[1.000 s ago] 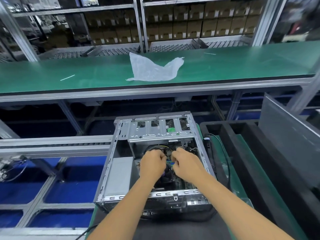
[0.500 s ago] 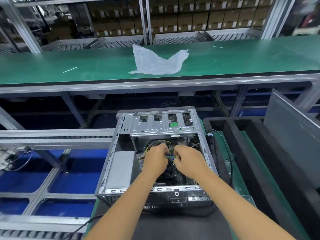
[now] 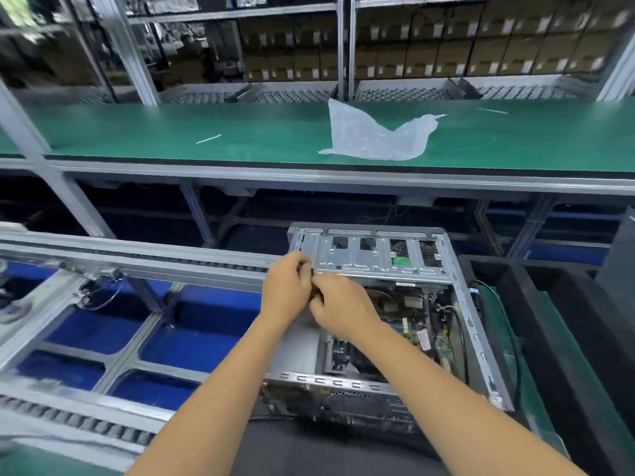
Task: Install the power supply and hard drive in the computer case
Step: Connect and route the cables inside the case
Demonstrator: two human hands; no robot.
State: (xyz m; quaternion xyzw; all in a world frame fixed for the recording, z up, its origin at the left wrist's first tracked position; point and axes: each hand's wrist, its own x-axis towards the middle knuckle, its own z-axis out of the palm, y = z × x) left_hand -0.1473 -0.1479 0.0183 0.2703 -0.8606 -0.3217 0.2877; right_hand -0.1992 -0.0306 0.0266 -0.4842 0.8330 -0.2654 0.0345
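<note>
The open computer case (image 3: 471,324) lies on its side on a dark mat, with its silver drive cage (image 3: 378,261) across the far end. A grey power supply (image 3: 299,352) fills the left side, and the motherboard (image 3: 409,324) shows to its right. My left hand (image 3: 287,293) and right hand (image 3: 343,310) meet at the cage's left end, above the power supply. Both have curled fingers that pinch a small dark cable (image 3: 316,286) between them. The picture is blurred, so its exact shape is unclear. No hard drive can be made out.
A black foam tray (image 3: 549,321) with a cable lies right of the case. A roller conveyor frame (image 3: 137,255) over blue bins runs to the left. Beyond is a green bench (image 3: 240,132) with a crumpled plastic bag (image 3: 374,135), and shelves of cartons stand behind.
Both hands rose from the middle of the case, over the motherboard, to the left end of the drive cage. The camera swung left, so the case now sits further right.
</note>
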